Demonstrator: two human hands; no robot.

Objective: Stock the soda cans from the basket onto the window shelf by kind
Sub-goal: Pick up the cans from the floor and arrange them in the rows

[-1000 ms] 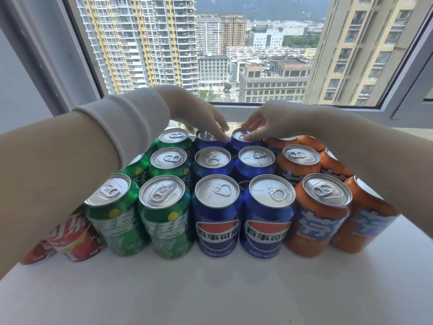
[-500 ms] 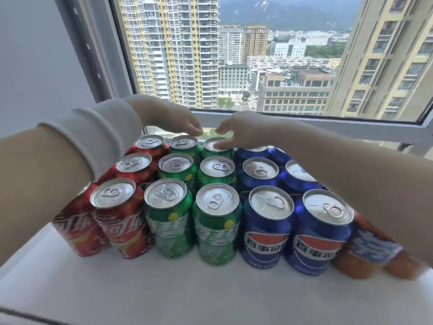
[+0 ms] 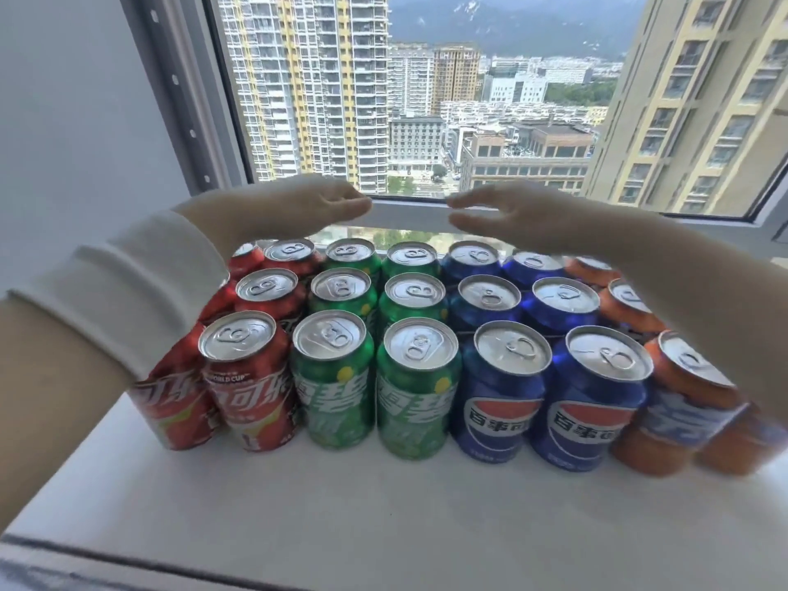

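Looks basically done: on the window shelf (image 3: 383, 505), red cans (image 3: 251, 377) sit left of the green cans (image 3: 337, 398), blue cans (image 3: 499, 411) then orange cans (image 3: 665, 420) right of them. Left hand (image 3: 315, 202) and right hand (image 3: 511, 215) hover above the back row by the green cans, empty, fingers loose. The basket isn't in view.

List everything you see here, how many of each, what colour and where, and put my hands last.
Coca-Cola cans: six visible, red, left end of the shelf, some partly behind the left sleeve
Sprite cans: six, green, two columns right of the red ones
Pepsi cans: six, blue, two columns right of the green ones
orange soda cans: at least four, orange with a blue band, right end, blurred, partly behind the right arm
window shelf: one, white, under all the cans
window: one, grey frame, behind the cans
left hand: open, white sleeve, above the back row
right hand: open, above the back row
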